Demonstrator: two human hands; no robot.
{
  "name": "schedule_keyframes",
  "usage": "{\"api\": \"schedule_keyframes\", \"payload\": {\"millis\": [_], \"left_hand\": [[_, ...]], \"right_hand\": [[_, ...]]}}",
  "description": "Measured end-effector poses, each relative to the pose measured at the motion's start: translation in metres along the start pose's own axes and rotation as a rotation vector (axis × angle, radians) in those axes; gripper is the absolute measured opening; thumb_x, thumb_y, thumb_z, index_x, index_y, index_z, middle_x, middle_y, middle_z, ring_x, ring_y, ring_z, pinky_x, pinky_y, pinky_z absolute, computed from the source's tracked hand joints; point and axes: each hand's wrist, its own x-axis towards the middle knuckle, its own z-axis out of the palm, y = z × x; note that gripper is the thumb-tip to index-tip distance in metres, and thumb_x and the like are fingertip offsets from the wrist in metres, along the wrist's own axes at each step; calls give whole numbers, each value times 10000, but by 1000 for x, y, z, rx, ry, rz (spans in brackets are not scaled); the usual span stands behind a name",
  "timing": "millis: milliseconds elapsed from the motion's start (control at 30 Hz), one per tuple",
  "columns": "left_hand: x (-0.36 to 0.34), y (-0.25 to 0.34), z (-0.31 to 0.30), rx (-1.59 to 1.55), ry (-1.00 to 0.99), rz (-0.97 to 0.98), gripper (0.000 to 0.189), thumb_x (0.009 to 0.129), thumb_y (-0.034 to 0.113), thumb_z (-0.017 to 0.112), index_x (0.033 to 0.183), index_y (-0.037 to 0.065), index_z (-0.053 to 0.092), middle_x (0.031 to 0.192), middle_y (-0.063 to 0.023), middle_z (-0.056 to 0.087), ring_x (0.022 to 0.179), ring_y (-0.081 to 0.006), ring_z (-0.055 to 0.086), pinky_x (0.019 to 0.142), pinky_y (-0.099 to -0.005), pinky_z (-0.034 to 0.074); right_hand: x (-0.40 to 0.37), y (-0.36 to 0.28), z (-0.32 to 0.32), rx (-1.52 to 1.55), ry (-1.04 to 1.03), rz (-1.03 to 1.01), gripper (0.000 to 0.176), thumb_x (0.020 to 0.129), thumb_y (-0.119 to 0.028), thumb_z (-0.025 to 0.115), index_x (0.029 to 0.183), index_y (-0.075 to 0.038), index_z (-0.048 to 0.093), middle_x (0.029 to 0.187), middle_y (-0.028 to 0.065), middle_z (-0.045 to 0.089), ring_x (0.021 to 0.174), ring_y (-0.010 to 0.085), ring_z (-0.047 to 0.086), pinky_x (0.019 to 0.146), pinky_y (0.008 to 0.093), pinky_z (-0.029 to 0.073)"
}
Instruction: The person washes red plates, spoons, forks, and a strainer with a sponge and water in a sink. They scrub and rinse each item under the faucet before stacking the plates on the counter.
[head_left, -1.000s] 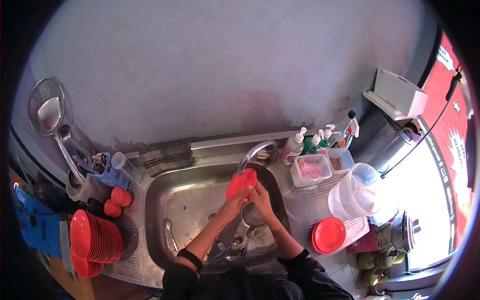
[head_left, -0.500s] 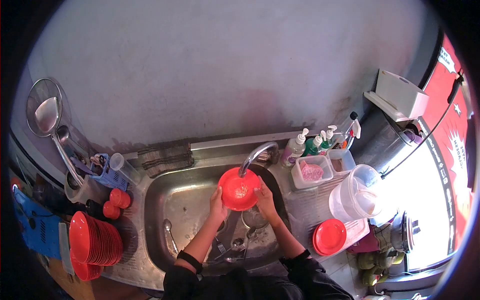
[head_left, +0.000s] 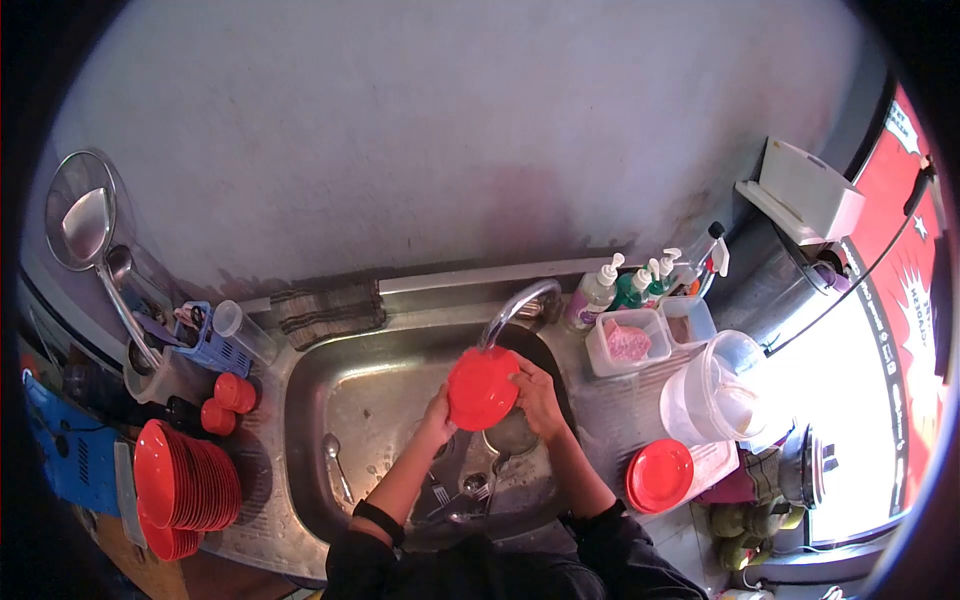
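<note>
Both my hands hold one red plate (head_left: pixel 482 392) under the spout of the metal faucet (head_left: pixel 520 300), over the sink (head_left: pixel 345 375). The plate is tilted. My left hand (head_left: pixel 438 415) grips its left edge, and my right hand (head_left: pixel 538 398) closes on the right edge with the thumb on its face. Below them in the basin lie a spoon (head_left: pixel 335 455), a fork (head_left: pixel 438 490), a ladle-like utensil (head_left: pixel 498 465) and other cutlery. Part of the basin floor is hidden behind the plate and my forearms.
Stacked red plates (head_left: pixel 190 480) and red cups (head_left: pixel 232 392) stand left, near a blue basket (head_left: pixel 215 345). To the right are pump bottles (head_left: pixel 595 295), a tub with a pink sponge (head_left: pixel 628 343), a clear bucket (head_left: pixel 705 390) and more red plates (head_left: pixel 660 475).
The plate has tilted and turned under the faucet, and it now looks narrower. My right hand has shifted slightly up and right along its edge.
</note>
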Motion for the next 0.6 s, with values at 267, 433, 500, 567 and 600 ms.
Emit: {"api": "schedule_keyframes", "payload": {"millis": [267,433,500,567,600], "left_hand": [[-24,11,-46,293,286,-50,331,775,384,389,960,124,475,917,-46,549,677,-160,537,566,-266,404],[-54,-10,-80,811,385,6,319,735,356,417,934,118,490,841,-45,562,550,-119,530,466,-238,349],[-63,-18,-87,1048,284,-93,273,729,323,476,891,107,514,772,-45,561,537,-119,527,459,-260,368],[-67,-31,-93,1214,246,-168,251,718,296,500,864,94,534,782,-65,562,642,-138,530,520,-276,405],[-68,-36,-95,1384,202,-232,229,708,269,523,836,81,554,792,-86,563,747,-158,534,582,-291,443]], "right_hand": [[0,16,4,-398,-20,-252,287,754,-51,458,1034,9,466,876,57,560,729,129,541,624,237,429],[-7,18,-5,-934,49,-429,208,713,-133,505,894,-44,555,737,209,517,651,307,541,563,306,417],[-19,10,-4,-1025,89,-355,204,721,-117,500,900,-31,551,737,188,539,645,238,549,575,278,417],[-29,9,-14,-1042,176,-372,194,723,-92,506,897,-20,554,722,132,571,633,147,544,587,255,415],[-38,5,-20,-1043,176,-368,194,723,-92,506,897,-20,554,722,132,571,633,147,544,587,255,415]]}}
